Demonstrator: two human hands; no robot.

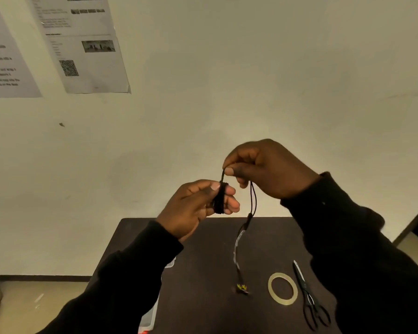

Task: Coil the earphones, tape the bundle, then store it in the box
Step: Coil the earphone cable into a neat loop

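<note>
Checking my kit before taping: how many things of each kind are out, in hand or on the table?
Earphones, held in both hands: 1
Tape roll: 1
Scissors: 1
Clear box, mostly hidden by the left sleeve: 1
Total: 4

Nothing here reads clearly. Two printed sheets [87, 44] hang on the wall at upper left, lines of black type too blurred to make out. The nearer sheet carries a QR code [69, 68] and small photos. The far-left sheet [3, 51] shows only smeared text lines, no word legible.
</note>
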